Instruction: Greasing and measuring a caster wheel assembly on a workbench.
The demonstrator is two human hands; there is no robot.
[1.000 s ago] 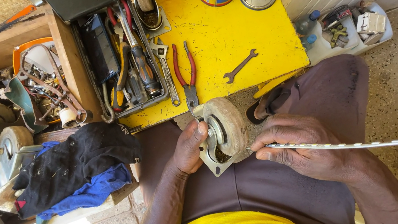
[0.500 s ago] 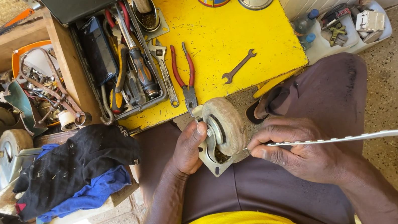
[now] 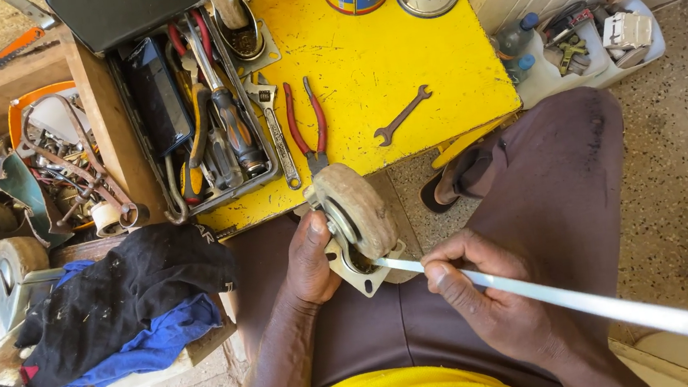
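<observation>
Left hand [image 3: 310, 259] grip closed around the worn grey caster wheel in its metal bracket [image 3: 354, 218], held over the lap just off the yellow counter [image 3: 397, 56]. Right hand [image 3: 484, 303] grip pinches a long flat silvery metal strip [image 3: 576, 301]. Since a second ago the strip's tip has swung in against the bracket just below the wheel (before, it pointed away), so probing or scraping there appears under way.

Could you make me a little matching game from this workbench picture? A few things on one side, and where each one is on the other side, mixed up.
Things:
1. caster wheel
2. flat metal strip
3. red-handled pliers
4. small wrench

Places:
A. lying alone on the yellow table, right of the pliers
B. held in the left hand over the lap
C. on the yellow table beside the tool tray
D. held in the right hand, its tip at the wheel's bracket

Pairs: 1-B, 2-D, 3-C, 4-A
</observation>
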